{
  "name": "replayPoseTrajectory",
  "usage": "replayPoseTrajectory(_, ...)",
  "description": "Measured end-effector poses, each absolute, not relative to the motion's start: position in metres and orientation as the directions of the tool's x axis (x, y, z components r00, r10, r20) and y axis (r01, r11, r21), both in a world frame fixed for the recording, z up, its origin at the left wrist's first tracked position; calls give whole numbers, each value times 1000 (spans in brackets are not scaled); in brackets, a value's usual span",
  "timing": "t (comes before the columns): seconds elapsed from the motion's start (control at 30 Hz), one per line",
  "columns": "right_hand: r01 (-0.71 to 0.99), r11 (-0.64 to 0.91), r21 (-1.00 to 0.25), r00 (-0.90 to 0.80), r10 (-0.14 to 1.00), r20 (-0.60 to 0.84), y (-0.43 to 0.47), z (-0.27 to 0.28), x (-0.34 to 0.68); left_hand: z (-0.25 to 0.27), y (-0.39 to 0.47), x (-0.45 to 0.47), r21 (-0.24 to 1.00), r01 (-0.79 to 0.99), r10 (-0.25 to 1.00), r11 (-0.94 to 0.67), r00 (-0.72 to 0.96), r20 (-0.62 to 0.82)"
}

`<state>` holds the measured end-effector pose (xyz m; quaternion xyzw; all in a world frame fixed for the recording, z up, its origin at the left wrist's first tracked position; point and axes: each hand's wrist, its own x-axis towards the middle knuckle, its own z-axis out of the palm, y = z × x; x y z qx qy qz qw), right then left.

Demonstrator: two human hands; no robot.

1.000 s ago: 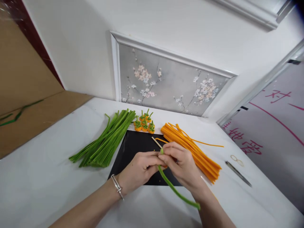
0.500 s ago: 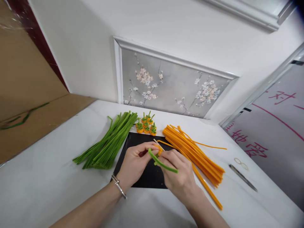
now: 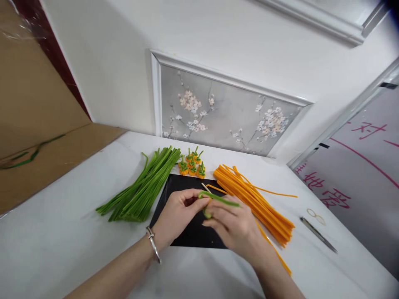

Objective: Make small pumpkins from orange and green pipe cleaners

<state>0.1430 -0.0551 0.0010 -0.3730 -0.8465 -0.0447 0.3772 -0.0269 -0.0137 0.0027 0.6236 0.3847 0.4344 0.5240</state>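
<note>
My left hand (image 3: 178, 211), with a silver bracelet at its wrist, has thumb and forefinger pinched on a small orange pipe-cleaner piece, now almost wholly hidden by the fingers. A green pipe cleaner (image 3: 222, 200) runs from that pinch across the fingers of my right hand (image 3: 235, 224), which are closed around it. Its lower bend shows beneath the fingertips. Both hands meet above a black mat (image 3: 196, 237). Just beyond them lies a thin pale stick (image 3: 205, 187). Several small orange-and-green pumpkin shapes (image 3: 192, 165) stand behind the mat.
A bundle of green pipe cleaners (image 3: 141, 193) lies left of the mat, and an orange bundle (image 3: 255, 203) lies right. Farther right are a slim metal tool (image 3: 318, 234) and two thin pale rings (image 3: 316, 216). The wall (image 3: 124, 83) rises behind the white table (image 3: 62, 241).
The green pipe cleaner's free end has swung up and to the right, with my right hand turning over it. My fingers now cover most of the orange piece.
</note>
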Motion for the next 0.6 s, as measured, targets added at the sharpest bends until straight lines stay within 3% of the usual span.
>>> replayPoseTrajectory(0.13, 533, 593, -604, -187, 779, 599, -49, 1, 159, 9, -15, -29, 976, 22, 892, -216, 410, 188)
replayPoseTrajectory(0.2, 456, 531, -714, -100, 828, 552, -48, -1, 160, 9, -16, -29, 961, 39, 866, -273, 446, 228)
replayPoseTrajectory(0.3, 400, 533, -746, -129, 838, 530, -48, -3, 153, 5, -19, -26, 933, 77, 825, -353, 497, 271)
replayPoseTrajectory(0.43, 421, 634, -649, -266, 770, 580, -51, 2, 142, 1, -20, -24, 907, 154, 815, -392, 515, 265)
replayPoseTrajectory(0.5, 445, 628, -639, -236, 770, 592, -52, 3, 139, 1, -19, -23, 912, 176, 829, -370, 506, 239)
replayPoseTrajectory(0.6, 448, 522, -726, -97, 835, 541, -55, 1, 137, 2, -19, -23, 943, 150, 845, -298, 502, 187)
